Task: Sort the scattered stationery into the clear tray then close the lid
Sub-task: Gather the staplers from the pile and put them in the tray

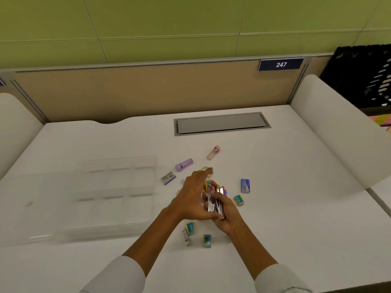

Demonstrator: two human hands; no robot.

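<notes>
The clear compartment tray [118,166] lies on the left of the desk, its clear lid [27,208] open flat toward me. My right hand [226,212] grips a stack of small silvery packets [214,203]. My left hand [193,195] reaches over that stack with fingers extended, touching it. Scattered around lie a pink tube [213,152], a purple tube [184,164], a grey-blue box [168,178], a blue box [245,185], a teal eraser [239,200], and small pieces near my wrists [189,228] [207,240].
A grey cable hatch [221,123] is set into the desk at the back. A tan partition [148,92] bounds the far edge. White curved dividers [338,132] flank both sides. A black perforated crate [364,77] stands at the far right.
</notes>
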